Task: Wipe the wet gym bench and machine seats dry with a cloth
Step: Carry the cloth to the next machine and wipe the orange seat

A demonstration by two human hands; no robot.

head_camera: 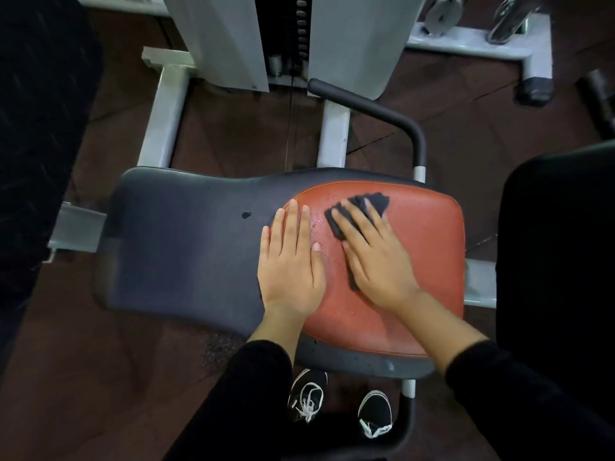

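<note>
The machine seat has a red padded part [426,247] on the right and a dark grey part [186,241] on the left. My right hand [372,254] lies flat on a small black cloth [374,202], pressing it onto the red pad; the cloth shows beyond the fingertips and under the palm. My left hand [293,261] rests flat, fingers together, on the seam between red and grey, holding nothing. Small water droplets glisten on the red surface between my hands [317,227].
A black curved handle [392,114] rises behind the seat. White frame bars [163,114] and the weight stack [301,31] stand at the back. A black pad [559,261] is at the right, another dark pad [36,128] at the left. My shoes [307,397] are below.
</note>
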